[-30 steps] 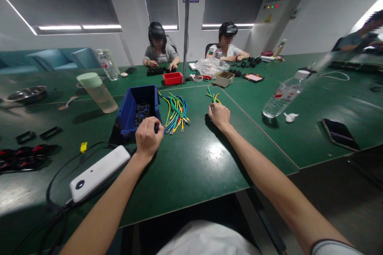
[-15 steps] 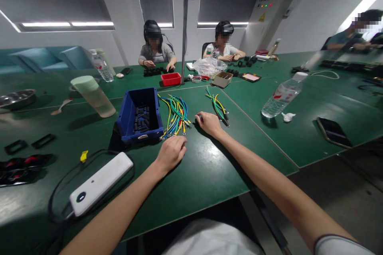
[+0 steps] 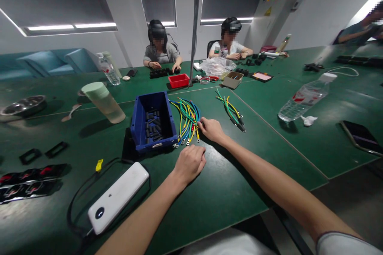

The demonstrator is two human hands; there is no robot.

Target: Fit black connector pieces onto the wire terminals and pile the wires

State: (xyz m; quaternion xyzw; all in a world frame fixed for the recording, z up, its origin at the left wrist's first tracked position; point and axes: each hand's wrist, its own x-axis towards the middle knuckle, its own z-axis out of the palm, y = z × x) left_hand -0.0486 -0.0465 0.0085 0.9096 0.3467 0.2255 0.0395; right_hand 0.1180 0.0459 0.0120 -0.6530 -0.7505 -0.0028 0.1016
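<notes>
Landmark: blue bin [image 3: 140,127] on the green table [image 3: 227,183] — black sleeve-like parts lie inside it.
Wire bundle: the pile of yellow, green and blue wires [image 3: 187,117] lies just to the right of the bin, ring terminals pointing toward the person.
Right hand [image 3: 211,129]: right of the bin, fingers curled loosely, fingertips touching the near end of the wire bundle; whether a wire is pinched I cannot tell.
Left hand [image 3: 190,163]: in front of the bin's right corner, resting knuckles-up on the table in a loose fist — anything inside it is hidden.
Second wire bunch [image 3: 231,109]: further right of the bin, apart from both hands.
Power bank [image 3: 118,197]: white, near-left of the bin, cable looped round it.
Cup [image 3: 103,101]: pale green, left of the bin.
</notes>
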